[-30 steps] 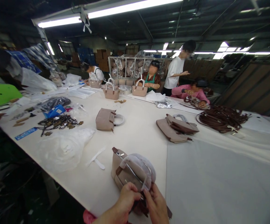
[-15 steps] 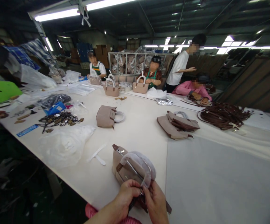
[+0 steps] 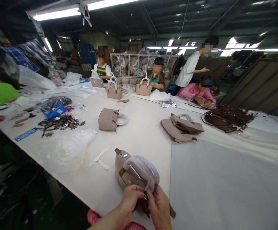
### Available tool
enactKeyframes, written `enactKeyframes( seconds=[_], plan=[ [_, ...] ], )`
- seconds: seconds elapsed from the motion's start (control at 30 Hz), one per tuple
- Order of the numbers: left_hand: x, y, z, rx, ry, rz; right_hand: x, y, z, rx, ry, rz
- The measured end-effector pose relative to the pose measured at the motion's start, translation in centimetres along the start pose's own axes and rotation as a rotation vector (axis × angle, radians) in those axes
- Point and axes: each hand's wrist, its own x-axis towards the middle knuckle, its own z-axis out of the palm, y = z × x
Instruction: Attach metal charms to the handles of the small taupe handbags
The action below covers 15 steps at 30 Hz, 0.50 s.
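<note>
A taupe handbag (image 3: 121, 167) with dark brown trim lies in front of me at the table's near edge. Its zip runs along the top, and the handles (image 3: 145, 171) are wrapped in whitish film. My left hand (image 3: 131, 198) is closed in a pinch at the near handle's base, on something small and dark that the fingers mostly hide. Close against it, my right hand (image 3: 159, 204) is closed on the bag at the same spot, thumb and fingertips pressed together. Brown trim and a glint of metal show between the hands.
Taupe handbags lie at centre (image 3: 108, 119) and right (image 3: 182, 127). Brown straps (image 3: 227, 118) are heaped farther right. To the left are black cords with brass-coloured tags (image 3: 62, 123), a clear plastic bag (image 3: 67, 148) and white strips (image 3: 101, 161). Several co-workers are around the table.
Both hands stay at the handle base, with little finger movement. The dark piece below my left fingers shows less now. The standing person has shifted slightly right.
</note>
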Motion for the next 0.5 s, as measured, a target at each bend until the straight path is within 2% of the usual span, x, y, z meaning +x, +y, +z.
enactKeyframes(
  seconds=[0.17, 0.33, 0.43, 0.5],
  plan=[
    [0.01, 0.04, 0.54, 0.063, 0.057, 0.026, -0.05, 0.03, 0.02, 0.016, -0.013, 0.021],
    [-0.03, -0.24, 0.4, 0.153, 0.023, 0.066, -0.11, 0.21, -0.02, 0.054, -0.02, 0.046],
    [-0.22, -0.08, 0.14, 0.226, 0.019, 0.156, -0.22, -0.14, -0.13, 0.089, -0.058, 0.052],
    [-0.36, 0.27, -0.02, 0.273, 0.04, 0.272, -0.34, -0.44, -0.14, 0.127, -0.096, 0.054]
  ],
)
